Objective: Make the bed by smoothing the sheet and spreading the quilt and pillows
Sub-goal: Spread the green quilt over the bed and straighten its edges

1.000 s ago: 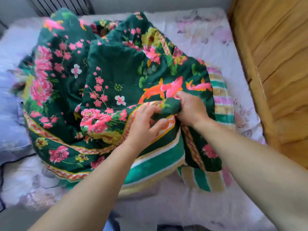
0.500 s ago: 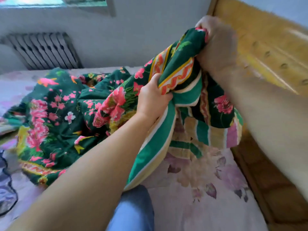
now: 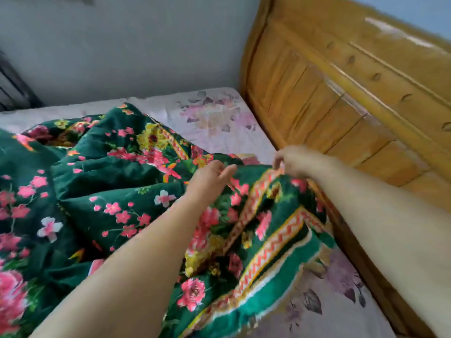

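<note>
Green quilt (image 3: 102, 191): one | left hand (image 3: 210, 180) grip released | right hand (image 3: 296, 162) grip pinching quilt

The wooden headboard (image 3: 341, 93) walled off the whole right side of the frame, running from upper centre down to the lower right — no passage there. The grey wall (image 3: 122, 45) closed the top, meeting the headboard in a corner at upper centre. Bare floral sheet (image 3: 219, 123) lay flat and open in a strip below that corner, and again at the lower right, between the quilt's striped edge and the headboard's base. The rumpled green quilt (image 3: 109, 191) heaped across the left and centre, its folds standing high — a soft obstacle. Both forearms crossed over it from the bottom edge.
</note>
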A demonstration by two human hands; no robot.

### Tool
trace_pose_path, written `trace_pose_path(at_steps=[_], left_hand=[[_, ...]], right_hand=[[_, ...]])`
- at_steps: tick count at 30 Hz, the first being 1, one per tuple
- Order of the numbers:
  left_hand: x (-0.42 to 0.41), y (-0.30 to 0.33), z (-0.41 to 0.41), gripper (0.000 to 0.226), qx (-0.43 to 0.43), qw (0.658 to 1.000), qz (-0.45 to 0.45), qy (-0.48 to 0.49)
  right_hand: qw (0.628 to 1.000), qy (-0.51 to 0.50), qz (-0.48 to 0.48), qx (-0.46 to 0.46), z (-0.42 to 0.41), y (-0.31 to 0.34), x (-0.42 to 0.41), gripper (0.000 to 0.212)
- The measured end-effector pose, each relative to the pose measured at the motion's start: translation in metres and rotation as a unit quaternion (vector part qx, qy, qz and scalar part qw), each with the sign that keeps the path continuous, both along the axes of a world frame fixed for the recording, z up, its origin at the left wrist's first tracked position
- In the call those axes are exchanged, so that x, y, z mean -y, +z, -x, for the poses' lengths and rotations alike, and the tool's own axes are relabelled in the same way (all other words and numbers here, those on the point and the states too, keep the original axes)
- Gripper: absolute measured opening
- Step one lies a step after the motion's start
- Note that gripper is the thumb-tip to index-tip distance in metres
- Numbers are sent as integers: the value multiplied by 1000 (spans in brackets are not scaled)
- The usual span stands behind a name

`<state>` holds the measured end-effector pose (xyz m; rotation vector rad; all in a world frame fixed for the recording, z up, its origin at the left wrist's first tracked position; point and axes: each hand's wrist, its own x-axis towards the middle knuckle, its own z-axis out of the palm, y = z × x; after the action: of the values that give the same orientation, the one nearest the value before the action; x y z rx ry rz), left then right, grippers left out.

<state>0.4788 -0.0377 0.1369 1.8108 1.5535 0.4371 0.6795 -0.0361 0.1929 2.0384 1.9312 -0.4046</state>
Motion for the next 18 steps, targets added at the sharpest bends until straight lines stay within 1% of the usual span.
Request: trace_pose_path(at_steps=[3,5,7,11,15,18], left_hand=[[-54,-41,31,35,-61,998,20,13],[-93,-77,52,31,-106,994,36,7],[-142,-120,74,32,-149,988,46,1],[-191,-179,97,47,-220,973,55,-46],[-223,-235,97,69,-286,952,66,-87],[-245,-258,88,79,-318,941,80,-85]], right_hand=[[1000,-3,11,-19,27,-45,-45,44],[999,0,32,-13,49,-84,-78,47],[999,13,46,-15,72,-136,-120,45],[998,26,42,-32,90,-194,-167,36],[999,33,8,-32,104,-239,-218,43],[999,24,-1,-43,110,-271,-257,32]])
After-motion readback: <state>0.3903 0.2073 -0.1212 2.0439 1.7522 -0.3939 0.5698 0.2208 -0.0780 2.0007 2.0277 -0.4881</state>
